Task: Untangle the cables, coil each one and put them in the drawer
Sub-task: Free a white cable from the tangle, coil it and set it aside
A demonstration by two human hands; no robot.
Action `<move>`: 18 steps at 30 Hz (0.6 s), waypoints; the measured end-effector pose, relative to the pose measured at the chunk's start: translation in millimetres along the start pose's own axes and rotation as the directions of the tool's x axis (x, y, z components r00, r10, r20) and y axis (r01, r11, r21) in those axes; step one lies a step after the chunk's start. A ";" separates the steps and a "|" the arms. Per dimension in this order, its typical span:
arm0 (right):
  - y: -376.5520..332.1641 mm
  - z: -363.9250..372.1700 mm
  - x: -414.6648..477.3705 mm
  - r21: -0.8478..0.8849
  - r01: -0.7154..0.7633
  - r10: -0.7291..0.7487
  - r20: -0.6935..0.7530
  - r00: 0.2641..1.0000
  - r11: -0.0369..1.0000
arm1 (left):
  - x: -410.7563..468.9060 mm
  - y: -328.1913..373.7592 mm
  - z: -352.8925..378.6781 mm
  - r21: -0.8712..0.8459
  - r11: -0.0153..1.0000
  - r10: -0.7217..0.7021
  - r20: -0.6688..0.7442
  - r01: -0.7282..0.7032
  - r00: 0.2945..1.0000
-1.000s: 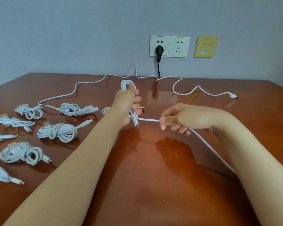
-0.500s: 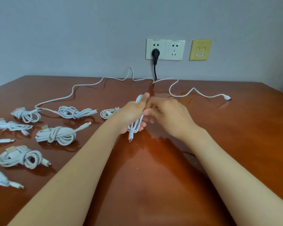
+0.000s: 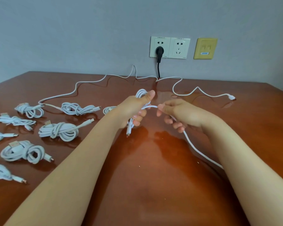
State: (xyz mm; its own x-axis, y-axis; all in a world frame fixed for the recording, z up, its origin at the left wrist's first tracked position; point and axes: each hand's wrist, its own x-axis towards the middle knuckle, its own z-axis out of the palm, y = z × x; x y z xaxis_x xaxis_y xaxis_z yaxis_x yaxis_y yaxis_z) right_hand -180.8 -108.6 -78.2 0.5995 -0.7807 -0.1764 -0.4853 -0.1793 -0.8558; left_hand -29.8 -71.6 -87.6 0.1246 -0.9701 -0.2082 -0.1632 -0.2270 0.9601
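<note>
Right hand (image 3: 181,113) pulled back, pinching cable (image 3: 194,147) | left hand (image 3: 131,110) grips coil (image 3: 141,93)

table (image 3: 153,185): was shiny red-brown wood.
wall (image 3: 72,30): was plain grey-blue.
held cable (image 3: 196,149): was white, with a silver tip.
coiled cables (image 3: 59,130): on the left, were white; some had tan ends.
long cable (image 3: 88,81): on the far side, was white all along.
sockets (image 3: 170,47): were white with small dark holes.
plug (image 3: 159,50): was black, with a black cord (image 3: 158,69).
wall plate (image 3: 205,48): right of the sockets, was yellow with a small blue label.
</note>
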 end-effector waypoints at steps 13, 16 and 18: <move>2.4 9.1 8.5 -0.133 0.337 -0.362 -0.369 0.856 0.932 | -5.1 -0.1 6.9 0.146 0.989 0.003 0.079 -0.014 0.997; 1.0 13.1 8.1 -0.160 0.387 -0.418 -0.409 0.811 0.908 | -4.6 -2.3 12.3 0.191 0.982 -0.024 0.111 0.002 0.994; 3.0 15.5 10.1 -0.160 0.369 -0.401 -0.436 0.806 0.916 | -3.1 -2.5 14.6 0.174 0.985 -0.033 0.096 0.016 0.995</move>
State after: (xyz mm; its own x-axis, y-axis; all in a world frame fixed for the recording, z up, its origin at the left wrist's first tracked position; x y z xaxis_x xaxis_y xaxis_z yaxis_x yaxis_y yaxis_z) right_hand -166.4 -107.8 -90.1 0.3997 -0.8182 0.4132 -0.3253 -0.5481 -0.7706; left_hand -44.0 -69.3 -92.1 0.0349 -0.9659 -0.2566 -0.3286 -0.2536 0.9098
